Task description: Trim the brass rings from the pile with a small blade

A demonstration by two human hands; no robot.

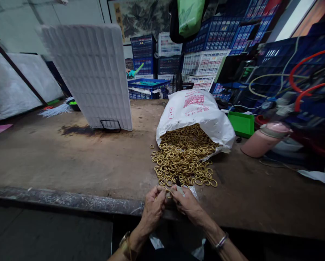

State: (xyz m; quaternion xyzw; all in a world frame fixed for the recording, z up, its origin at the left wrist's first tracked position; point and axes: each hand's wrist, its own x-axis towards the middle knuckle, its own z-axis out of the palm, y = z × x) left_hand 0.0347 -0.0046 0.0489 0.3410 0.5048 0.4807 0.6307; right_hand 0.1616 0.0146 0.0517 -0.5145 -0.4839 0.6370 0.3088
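Just above the table's front edge, my left hand (pixel 153 206) is closed, pinching a gold-coloured ring (pixel 168 191) between thumb and fingertips. Close beside it, my right hand (pixel 190 207) grips a small knife-like tool (pixel 180 189) with a pale body and a dark end pointing away from me. The right fingertips meet the ring's right side; the exact contact is too small to tell. Directly beyond both hands lies a heap of gold-coloured rings (pixel 182 163). It spills from the open mouth of a white woven sack (pixel 206 105) lying on its side, with red print on top.
The brown worktable (pixel 70 163) has a worn front edge. A tall white ribbed panel (pixel 89 72) stands in a wire holder left of the sack. To the right are a green tray (pixel 241 124), a pink bottle (pixel 266 139) and orange hoses (pixel 295 79). Stacked crates (pixel 206 61) fill the back.
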